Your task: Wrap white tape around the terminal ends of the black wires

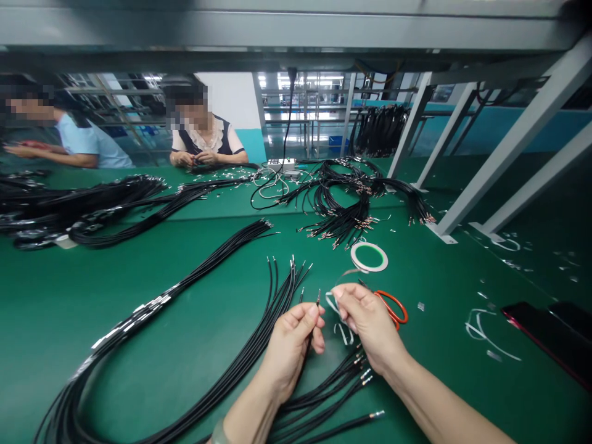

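Black wire [311, 333] w/ crimped metal tip [318, 298] pinched upright betw. thumb & fingers of left hand [291, 348], over green ESD mat [50, 320]. Right hand [370, 324] just beside it, fingers closed on thin white strip [333, 301]. Long wire bundle [240, 351] runs past left hand; shorter bundle w/ metal terminals [328, 394] lies under both wrists. White tape roll w/ green core [369, 257] & orange-handled scissors [393, 307] near right hand. Across bench, co-worker in pale blue shirt [87, 142] & co-worker in dark vest [208, 143] work behind piled black harnesses [337, 197].
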Demonstrator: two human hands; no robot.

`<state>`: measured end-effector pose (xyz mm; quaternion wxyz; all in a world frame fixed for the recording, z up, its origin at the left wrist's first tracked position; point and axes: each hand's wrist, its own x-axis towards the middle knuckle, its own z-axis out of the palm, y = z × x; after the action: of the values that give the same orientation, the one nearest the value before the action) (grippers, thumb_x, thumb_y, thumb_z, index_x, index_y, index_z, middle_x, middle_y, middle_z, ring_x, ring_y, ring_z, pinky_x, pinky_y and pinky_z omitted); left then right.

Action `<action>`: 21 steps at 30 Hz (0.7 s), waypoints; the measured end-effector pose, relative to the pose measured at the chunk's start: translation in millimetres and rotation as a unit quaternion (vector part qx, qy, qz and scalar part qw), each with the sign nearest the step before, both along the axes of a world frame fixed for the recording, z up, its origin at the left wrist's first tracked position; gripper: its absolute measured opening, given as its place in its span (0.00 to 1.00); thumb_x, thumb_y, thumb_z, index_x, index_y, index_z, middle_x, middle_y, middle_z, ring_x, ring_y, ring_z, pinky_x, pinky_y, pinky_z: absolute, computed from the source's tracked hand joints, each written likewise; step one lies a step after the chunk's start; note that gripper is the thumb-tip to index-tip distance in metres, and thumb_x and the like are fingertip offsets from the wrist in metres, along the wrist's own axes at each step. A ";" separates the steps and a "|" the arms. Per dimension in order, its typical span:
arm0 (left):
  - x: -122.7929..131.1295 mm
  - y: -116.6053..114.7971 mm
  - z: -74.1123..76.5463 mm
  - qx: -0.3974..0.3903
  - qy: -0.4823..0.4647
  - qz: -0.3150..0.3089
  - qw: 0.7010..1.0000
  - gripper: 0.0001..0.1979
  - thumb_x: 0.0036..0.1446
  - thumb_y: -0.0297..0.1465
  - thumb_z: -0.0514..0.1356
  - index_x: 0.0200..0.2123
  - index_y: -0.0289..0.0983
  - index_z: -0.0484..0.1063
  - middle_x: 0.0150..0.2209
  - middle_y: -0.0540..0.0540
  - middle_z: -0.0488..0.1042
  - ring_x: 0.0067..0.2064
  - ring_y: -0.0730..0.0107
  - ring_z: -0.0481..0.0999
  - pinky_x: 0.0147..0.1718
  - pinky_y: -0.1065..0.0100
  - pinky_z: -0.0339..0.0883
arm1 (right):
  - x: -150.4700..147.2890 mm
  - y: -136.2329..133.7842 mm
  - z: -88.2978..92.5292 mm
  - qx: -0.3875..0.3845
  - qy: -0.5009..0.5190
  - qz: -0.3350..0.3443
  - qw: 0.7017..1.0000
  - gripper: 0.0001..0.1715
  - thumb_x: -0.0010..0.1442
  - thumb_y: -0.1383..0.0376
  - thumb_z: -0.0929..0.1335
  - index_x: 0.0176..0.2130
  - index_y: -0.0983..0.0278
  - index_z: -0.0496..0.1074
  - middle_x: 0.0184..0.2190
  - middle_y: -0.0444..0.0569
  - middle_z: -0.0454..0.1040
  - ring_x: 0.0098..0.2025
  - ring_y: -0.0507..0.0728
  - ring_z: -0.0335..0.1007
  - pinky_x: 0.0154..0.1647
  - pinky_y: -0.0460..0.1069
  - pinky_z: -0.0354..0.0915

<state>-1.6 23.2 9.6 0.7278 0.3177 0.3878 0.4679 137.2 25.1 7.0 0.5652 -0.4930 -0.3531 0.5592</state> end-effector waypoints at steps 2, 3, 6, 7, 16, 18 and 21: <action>-0.6 1.6 -1.5 -0.007 0.014 0.011 1.000 0.12 0.49 0.35 0.67 0.32 0.31 0.75 0.23 0.52 0.71 0.18 0.84 0.65 0.18 0.79 0.61 | 1.2 0.9 1.5 0.051 -0.022 -0.042 0.998 0.14 0.56 0.55 0.70 0.36 0.63 0.71 0.18 0.38 0.65 0.17 0.47 0.53 0.17 0.42 0.48; -0.9 2.1 -2.4 -0.011 0.018 0.011 1.000 0.12 0.49 0.35 0.67 0.32 0.31 0.75 0.24 0.52 0.71 0.18 0.84 0.66 0.18 0.79 0.62 | 1.5 1.0 1.9 0.066 -0.031 -0.053 0.996 0.14 0.57 0.55 0.69 0.38 0.63 0.71 0.18 0.39 0.67 0.17 0.47 0.53 0.17 0.42 0.49; -1.0 2.2 -4.0 -0.028 0.028 0.008 0.999 0.13 0.47 0.35 0.68 0.32 0.30 0.75 0.24 0.51 0.72 0.19 0.83 0.68 0.19 0.79 0.65 | 0.4 -0.4 1.7 0.071 -0.038 -0.056 0.995 0.17 0.58 0.55 0.68 0.43 0.63 0.69 0.21 0.41 0.71 0.16 0.46 0.52 0.15 0.41 0.49; -1.0 2.2 -4.2 -0.033 0.029 0.010 0.999 0.13 0.47 0.35 0.69 0.31 0.31 0.75 0.24 0.51 0.72 0.19 0.83 0.69 0.19 0.79 0.65 | -0.5 -1.3 1.4 0.068 -0.036 -0.053 0.996 0.18 0.58 0.56 0.68 0.45 0.63 0.68 0.23 0.42 0.73 0.15 0.45 0.52 0.15 0.41 0.49; -0.5 1.9 -3.5 -0.047 0.032 0.015 0.998 0.15 0.41 0.34 0.72 0.29 0.31 0.74 0.23 0.50 0.74 0.22 0.78 0.74 0.21 0.78 0.69 | -6.2 -7.9 4.9 0.029 0.012 -0.017 0.999 0.28 0.54 0.55 0.71 0.51 0.60 0.63 0.32 0.47 0.77 0.12 0.43 0.50 0.10 0.40 0.44; -0.2 1.2 -2.8 -0.048 0.031 0.012 0.998 0.15 0.41 0.34 0.71 0.29 0.31 0.75 0.23 0.50 0.74 0.21 0.78 0.74 0.21 0.78 0.69 | -6.3 -8.5 5.5 0.025 0.018 -0.008 0.999 0.27 0.54 0.55 0.71 0.50 0.60 0.64 0.33 0.47 0.77 0.13 0.43 0.49 0.10 0.40 0.44; 0.3 0.3 -1.6 -0.050 0.029 0.006 0.998 0.15 0.42 0.35 0.71 0.29 0.31 0.75 0.23 0.50 0.74 0.21 0.79 0.74 0.20 0.79 0.69 | -6.9 -9.0 5.7 0.024 0.024 0.003 0.999 0.26 0.55 0.56 0.71 0.50 0.60 0.64 0.34 0.48 0.76 0.13 0.43 0.49 0.10 0.40 0.44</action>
<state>-1.3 23.5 7.9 0.7285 0.2918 0.4335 0.4429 130.4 16.1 12.7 0.5834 -0.4644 -0.3544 0.5642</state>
